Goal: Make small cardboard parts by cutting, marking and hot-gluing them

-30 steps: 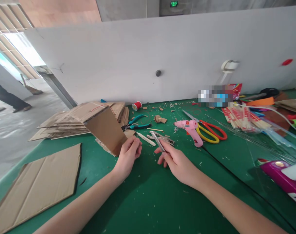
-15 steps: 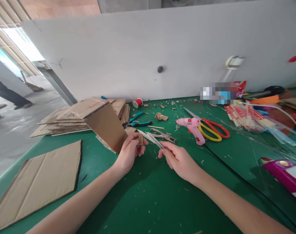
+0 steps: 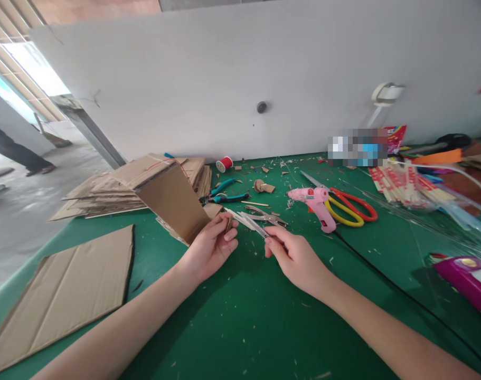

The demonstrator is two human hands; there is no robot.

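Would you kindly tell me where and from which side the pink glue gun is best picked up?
Take the pink glue gun by its handle, coming from the near side. It lies flat on the green table with the handle angled toward the person and the nozzle pointing left; the scissors lie close on its right, so that side looks crowded.

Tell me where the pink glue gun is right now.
In the head view, the pink glue gun lies on the green table, right of centre. It is beyond the right hand and up against the red-and-yellow scissors.
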